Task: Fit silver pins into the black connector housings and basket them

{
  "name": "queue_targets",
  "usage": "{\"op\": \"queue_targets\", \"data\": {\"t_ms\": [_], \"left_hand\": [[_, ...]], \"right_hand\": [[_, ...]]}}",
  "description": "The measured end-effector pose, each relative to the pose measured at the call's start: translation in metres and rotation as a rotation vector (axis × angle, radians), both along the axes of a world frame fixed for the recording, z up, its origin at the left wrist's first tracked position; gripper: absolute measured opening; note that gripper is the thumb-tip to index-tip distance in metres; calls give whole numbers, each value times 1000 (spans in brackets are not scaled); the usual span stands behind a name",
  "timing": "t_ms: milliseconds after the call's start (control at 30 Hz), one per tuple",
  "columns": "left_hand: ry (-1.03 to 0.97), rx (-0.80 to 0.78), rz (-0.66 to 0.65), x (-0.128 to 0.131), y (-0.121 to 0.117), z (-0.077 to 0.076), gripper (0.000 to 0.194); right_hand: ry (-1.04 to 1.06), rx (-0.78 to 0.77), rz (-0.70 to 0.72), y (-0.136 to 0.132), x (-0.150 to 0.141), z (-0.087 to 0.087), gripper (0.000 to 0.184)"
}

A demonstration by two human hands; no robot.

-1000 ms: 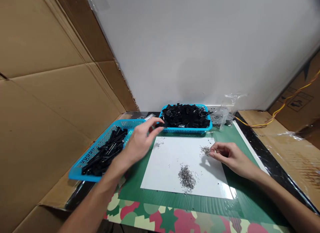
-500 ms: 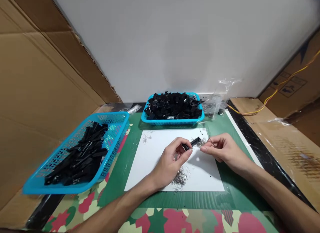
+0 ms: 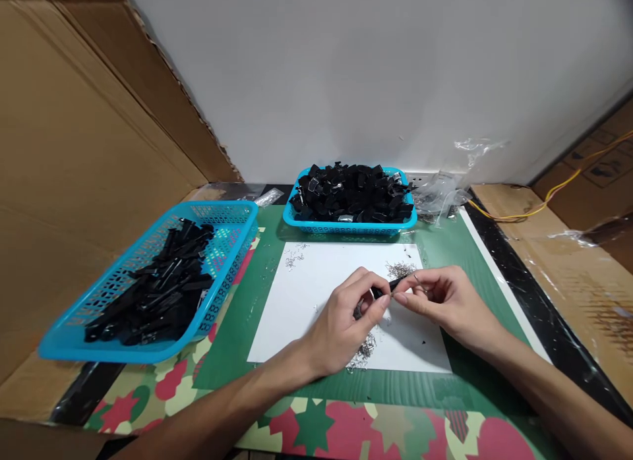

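Note:
Between thumb and fingers my left hand [image 3: 349,315] pinches a narrow black plastic piece [image 3: 378,292], which points right. My right hand [image 3: 445,302] is closed at the far end of that piece, its fingertips meeting it. A thin bit of metal wire [image 3: 420,285] shows at the right fingers; its exact shape is too small to make out. Just beyond the hands lies a pile of small metal parts [image 3: 399,269] on a white sheet [image 3: 287,315]. A second metal pile [image 3: 363,351] is partly covered by my left hand.
A blue basket [image 3: 232,275] of long black pieces [image 3: 163,282] stands at left. Behind the sheet, another blue basket [image 3: 349,227] is heaped with short black parts [image 3: 351,193]. A clear plastic bag [image 3: 440,196] lies at back right. Cardboard [image 3: 74,117] walls the left side.
My right hand has moved left to the black piece, and its fingertips now meet the end that was free before. The view has shifted slightly.

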State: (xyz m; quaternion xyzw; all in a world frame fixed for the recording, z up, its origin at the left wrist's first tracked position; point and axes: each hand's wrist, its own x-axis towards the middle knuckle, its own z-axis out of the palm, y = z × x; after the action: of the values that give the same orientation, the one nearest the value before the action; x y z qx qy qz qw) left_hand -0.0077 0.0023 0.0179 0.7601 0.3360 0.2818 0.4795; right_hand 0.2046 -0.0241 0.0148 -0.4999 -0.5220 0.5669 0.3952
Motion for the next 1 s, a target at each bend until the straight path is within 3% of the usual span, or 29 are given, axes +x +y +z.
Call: {"op": "queue_targets", "data": {"t_ms": [167, 333, 567, 800, 1000], "left_hand": [[65, 49, -5, -3, -1, -6, 19], [175, 328, -14, -8, 0, -16, 31], [131, 539, -64, -7, 2, -24, 31], [107, 568, -67, -4, 2, -23, 29], [98, 504, -41, -4, 2, -22, 30]], "right_hand": [[-84, -15, 12, -1, 11, 2, 27], [-255, -42, -104, 0, 29, -1, 29], [-404, -81, 10, 3, 19, -7, 24], [-508, -15, 1, 2, 10, -9, 22], [-589, 81, -53, -3, 6, -8, 28]]}}
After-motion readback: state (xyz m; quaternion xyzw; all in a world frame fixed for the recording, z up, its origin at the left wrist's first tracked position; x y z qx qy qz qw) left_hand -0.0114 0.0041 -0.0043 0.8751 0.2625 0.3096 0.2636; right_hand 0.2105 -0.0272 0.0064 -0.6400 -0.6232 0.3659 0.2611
